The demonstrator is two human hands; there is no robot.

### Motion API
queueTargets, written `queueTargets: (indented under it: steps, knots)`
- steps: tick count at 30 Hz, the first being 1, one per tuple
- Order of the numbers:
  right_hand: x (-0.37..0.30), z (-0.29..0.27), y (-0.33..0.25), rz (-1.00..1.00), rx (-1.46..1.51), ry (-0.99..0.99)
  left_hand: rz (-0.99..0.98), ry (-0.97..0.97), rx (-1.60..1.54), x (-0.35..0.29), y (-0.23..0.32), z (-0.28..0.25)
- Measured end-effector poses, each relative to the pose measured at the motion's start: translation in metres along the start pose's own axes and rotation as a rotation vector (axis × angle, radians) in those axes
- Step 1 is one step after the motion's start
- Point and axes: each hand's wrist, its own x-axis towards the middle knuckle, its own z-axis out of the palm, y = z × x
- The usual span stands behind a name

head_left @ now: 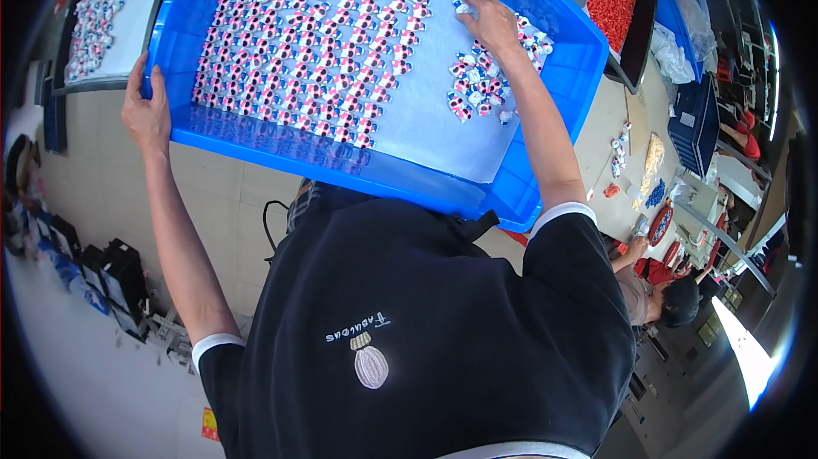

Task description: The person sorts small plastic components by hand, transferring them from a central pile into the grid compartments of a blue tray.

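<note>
A large blue plastic tray [162,50] lies in front of me, lined with a pale sheet [426,131]. Several rows of small pink, white and blue figures [298,50] with black patches fill its left and middle part. My left hand [146,114] grips the tray's left wall near the front corner, thumb inside the rim. Over the right part of the tray, my right hand [494,25] pinches one small figure [463,8] between thumb and fingers. Below and beside that hand lies a loose heap of like figures [479,84], turned in various directions.
At the far left stands a dark tray [64,67] of similar figures. Beyond the right corner is a container of small red pieces [611,1]. On the right, a table [609,203] bears loose parts and bags, and another person [652,293] works there.
</note>
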Motion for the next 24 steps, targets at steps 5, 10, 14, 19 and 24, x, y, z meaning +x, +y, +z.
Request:
queueTargets:
  steps: [5, 10, 14, 19, 24]
  knots:
    - [0.0, 0.01, -0.005, 0.05, -0.003, -0.093, -0.011, 0.007, -0.008, -0.001, 0.0, 0.0]
    - [0.006, 0.009, -0.013, 0.074, 0.115, 0.062, -0.027, -0.001, 0.006, -0.001, 0.0, -0.001]
    - [0.019, 0.007, -0.02, 0.216, 0.257, -0.022, -0.032, -0.009, 0.008, 0.0, -0.003, -0.001]
    - [0.015, 0.016, -0.019, 0.096, 0.158, 0.012, -0.038, -0.014, -0.005, 0.0, -0.002, 0.0]
    - [0.019, 0.012, -0.016, 0.013, 0.161, -0.112, -0.03, -0.009, -0.011, -0.001, -0.002, -0.001]
